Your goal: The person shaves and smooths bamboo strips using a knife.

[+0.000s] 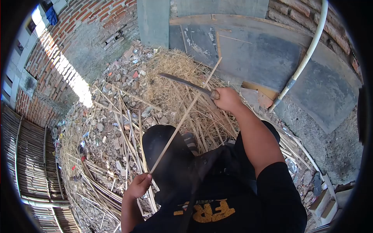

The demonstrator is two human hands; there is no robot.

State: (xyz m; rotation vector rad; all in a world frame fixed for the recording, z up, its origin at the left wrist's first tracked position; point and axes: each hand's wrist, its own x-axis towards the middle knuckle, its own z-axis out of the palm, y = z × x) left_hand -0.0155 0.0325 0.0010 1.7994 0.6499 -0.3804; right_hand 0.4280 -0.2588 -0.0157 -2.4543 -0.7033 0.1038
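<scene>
Rubble-strewn ground (100, 126) spreads all around me, and a brick wall (87, 29) rises on the far left, with a slanting patch of sunlight on it. Large grey boards (256, 54) lean along the far right side, and a slatted bamboo panel (31, 153) stands at the left edge. My black shirt (244, 202), with yellow lettering on it, fills the near middle. Beyond my knees (165, 141) lies a heap of pale shavings (171, 70), while a white pipe (311, 50) slopes down in front of the boards on the right. Loose strips (103, 182) lie in a tangle on the near left. One long, pale strip (176, 130) slants from near left to far right, over my left knee and across the shavings. A long, dark-bladed knife (180, 81) points far left and crosses that strip just left of its handle; I cannot tell whether the two touch. My right hand (227, 99) is wrapped round the knife's handle, and my left hand (138, 185) pinches the strip's near end between thumb and fingers.
</scene>
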